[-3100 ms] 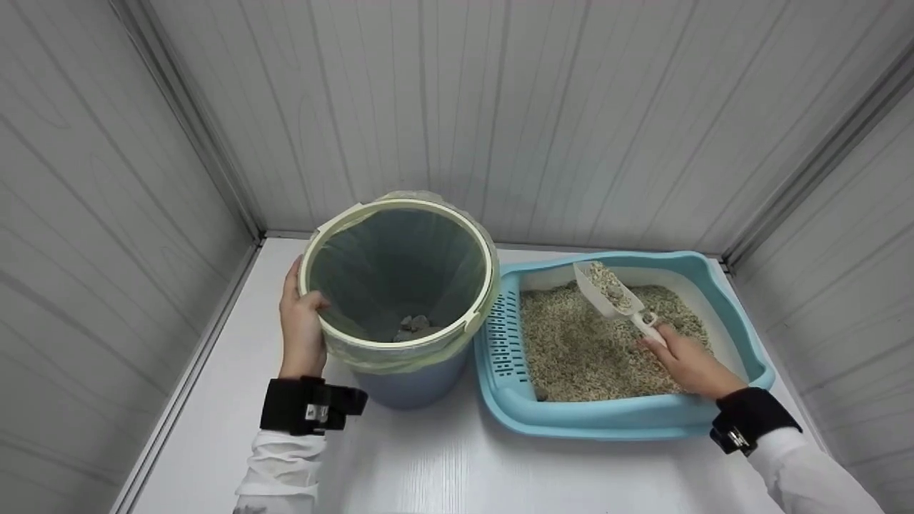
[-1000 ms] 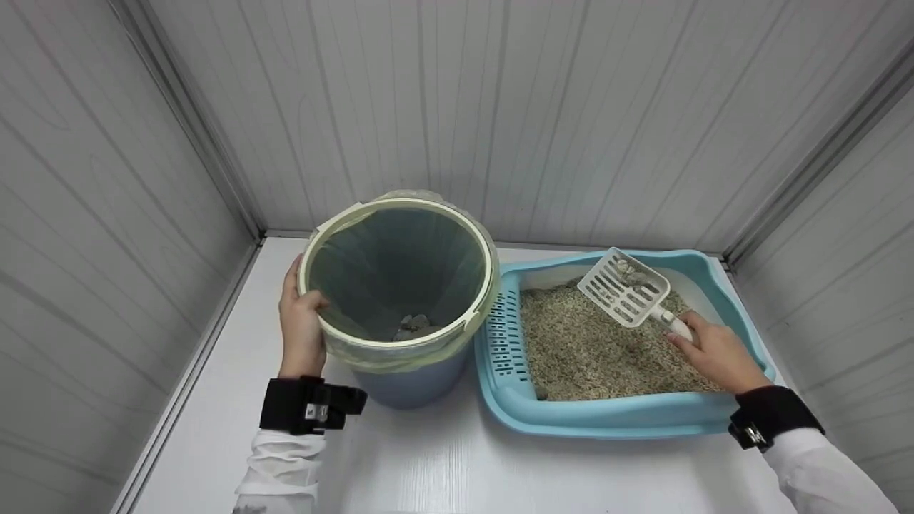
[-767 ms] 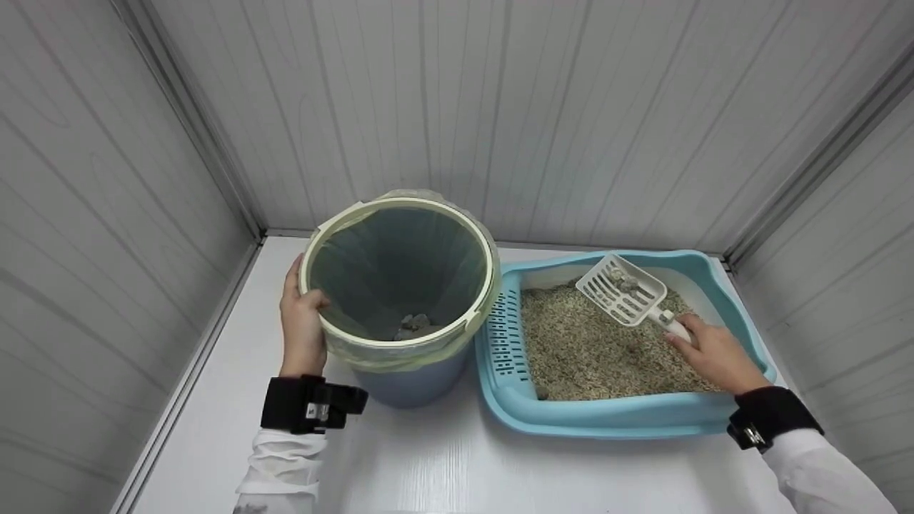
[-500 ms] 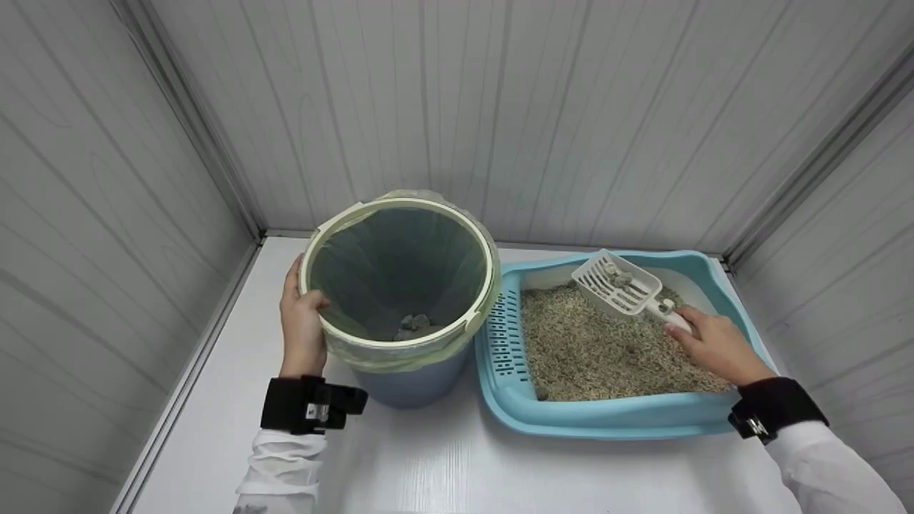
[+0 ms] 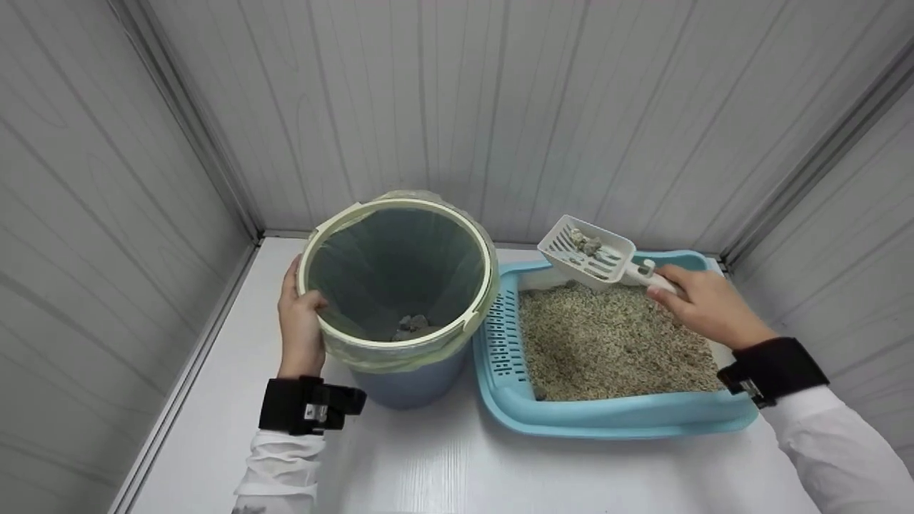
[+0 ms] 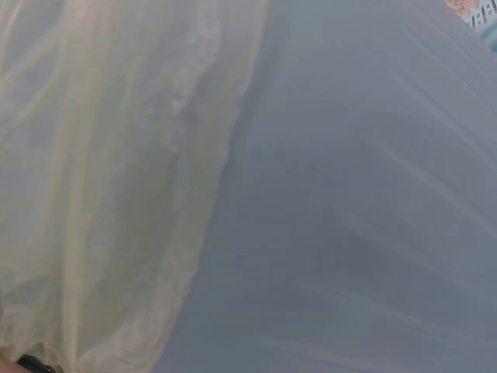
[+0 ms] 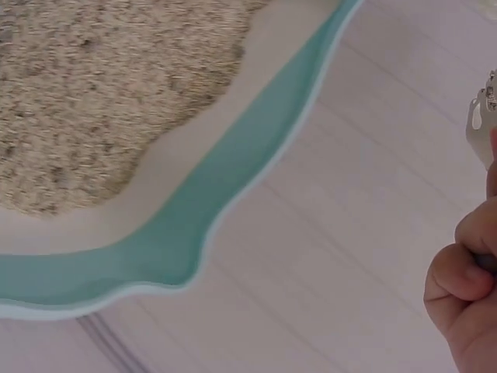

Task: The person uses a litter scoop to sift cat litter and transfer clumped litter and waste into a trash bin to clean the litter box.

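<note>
My right hand [image 5: 707,303] grips the handle of a white slotted litter scoop [image 5: 621,258] and holds it above the back of the blue litter box [image 5: 614,417]. A few grey clumps [image 5: 585,243] lie in the scoop's bowl. Pale granular litter [image 5: 607,343] covers the box floor. My left hand [image 5: 301,321] holds the near-left rim of a blue trash bin [image 5: 414,385], thumb over the edge and fingers outside. A thin yellowish bag [image 6: 116,171] lines the bin and hangs over its side. More grey clumps [image 5: 413,327] lie at the bin's bottom.
Bin and litter box stand side by side on a white tabletop [image 5: 421,471]. A slotted ledge [image 5: 505,332] forms the box's left side. Grey panel walls [image 5: 457,107] rise at the back and both sides.
Earlier the scoop was heaped with litter; now only clumps stay in it. Over the last half second my right hand has lifted it up and leftward. My left hand has stayed on the rim.
</note>
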Available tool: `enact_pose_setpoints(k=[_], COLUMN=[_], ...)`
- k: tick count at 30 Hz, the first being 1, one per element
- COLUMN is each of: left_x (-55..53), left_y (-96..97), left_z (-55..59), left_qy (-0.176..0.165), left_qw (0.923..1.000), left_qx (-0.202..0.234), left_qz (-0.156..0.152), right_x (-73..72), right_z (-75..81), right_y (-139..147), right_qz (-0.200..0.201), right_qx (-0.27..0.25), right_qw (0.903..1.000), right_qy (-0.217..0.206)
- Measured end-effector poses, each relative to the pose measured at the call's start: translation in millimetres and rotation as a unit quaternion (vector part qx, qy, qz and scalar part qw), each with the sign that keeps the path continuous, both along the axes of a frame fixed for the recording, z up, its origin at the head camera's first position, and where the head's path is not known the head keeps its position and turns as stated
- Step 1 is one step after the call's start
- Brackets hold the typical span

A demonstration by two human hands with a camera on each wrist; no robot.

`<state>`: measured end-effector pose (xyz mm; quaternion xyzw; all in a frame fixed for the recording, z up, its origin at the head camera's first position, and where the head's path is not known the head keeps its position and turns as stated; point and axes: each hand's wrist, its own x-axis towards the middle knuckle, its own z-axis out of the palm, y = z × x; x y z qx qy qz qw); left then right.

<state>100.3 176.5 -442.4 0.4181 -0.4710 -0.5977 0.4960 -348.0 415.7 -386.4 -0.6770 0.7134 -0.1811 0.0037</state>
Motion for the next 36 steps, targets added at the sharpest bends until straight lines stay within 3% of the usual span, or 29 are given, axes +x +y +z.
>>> enact_pose_setpoints(k=[10, 16, 21, 25, 36], left_x=[0.9, 2.1, 1.6, 2.0, 3.0], left_y=[0.4, 0.2, -0.5, -1.0, 0.0], left_z=[1.0, 1.9, 1.9, 1.6, 1.9], left_qy=[0.0, -0.002, -0.006, -0.01, -0.008], left_qw=[1.0, 1.0, 1.0, 0.9999, 1.0], left_qx=[0.002, 0.005, 0.006, 0.005, 0.002], left_qz=[-0.003, 0.0, -0.003, -0.002, 0.0], right_x=[52.7, 88.7, 111.0, 126.3, 163.9], right_z=[36.1, 45.5, 51.8, 52.5, 38.9], right_y=[-57, -91, -110, -122, -130], right_qz=[0.06, 0.095, 0.131, 0.173, 0.222], right_qx=[0.018, 0.028, -0.001, -0.039, -0.134], right_qw=[0.9976, 0.9889, 0.9778, 0.956, 0.8705], right_qy=[0.031, 0.11, 0.164, 0.234, 0.418])
